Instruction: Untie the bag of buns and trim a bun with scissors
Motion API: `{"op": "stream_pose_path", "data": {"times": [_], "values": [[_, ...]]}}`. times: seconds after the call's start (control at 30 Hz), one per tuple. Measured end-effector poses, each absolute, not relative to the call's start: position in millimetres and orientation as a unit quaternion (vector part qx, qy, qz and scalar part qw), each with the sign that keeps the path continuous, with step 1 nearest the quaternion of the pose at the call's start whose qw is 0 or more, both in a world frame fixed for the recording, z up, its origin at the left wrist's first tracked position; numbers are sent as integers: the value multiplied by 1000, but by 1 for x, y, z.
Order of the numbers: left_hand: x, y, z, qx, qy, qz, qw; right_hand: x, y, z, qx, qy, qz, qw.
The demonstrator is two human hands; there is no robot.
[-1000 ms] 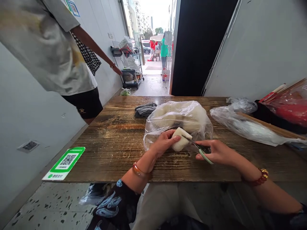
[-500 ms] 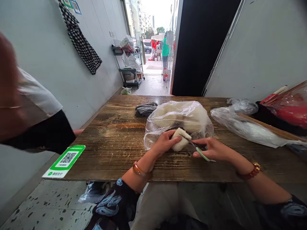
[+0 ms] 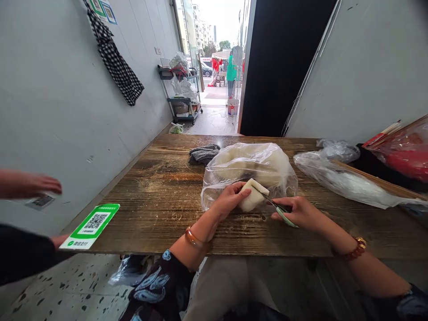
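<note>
My left hand (image 3: 230, 199) is closed around a pale steamed bun (image 3: 253, 199), its thumb pressed on the near face. The bun sits just above the tabletop, with a slit across its upper part. In my right hand (image 3: 297, 211) is a pair of scissors (image 3: 283, 214) with pale green handles. Their blades reach left into the slit; the inner fingers are partly hidden. Right behind the bun lies a clear plastic bag (image 3: 249, 154) with several more pale buns inside.
A dark wooden table (image 3: 160, 187) bears a grey cloth (image 3: 203, 154), clear plastic bags (image 3: 337, 174) and a green QR code card (image 3: 93, 225). Another person's hand (image 3: 47, 183) is at the far left. A loaded cart (image 3: 182, 91) stands near the doorway.
The scissors' blades have moved further into the bun, and their handles have come closer together. At the left, the other person's arms have moved away from the table and lower.
</note>
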State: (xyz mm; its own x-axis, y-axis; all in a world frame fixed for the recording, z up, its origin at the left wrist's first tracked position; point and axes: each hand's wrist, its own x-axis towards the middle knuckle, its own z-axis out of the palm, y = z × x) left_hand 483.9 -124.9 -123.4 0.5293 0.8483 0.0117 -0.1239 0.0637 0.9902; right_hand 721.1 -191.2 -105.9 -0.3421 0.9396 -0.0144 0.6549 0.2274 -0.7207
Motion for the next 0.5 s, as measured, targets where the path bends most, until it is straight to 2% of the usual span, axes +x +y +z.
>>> {"op": "stream_pose_path", "data": {"times": [0.27,0.5], "values": [[484,-126,-122,586,323,360,650,713,-190,-95,-505,-733,402,216],[482,-127,-114,696,340,355,523,706,-179,-95,-517,-743,373,205]]}}
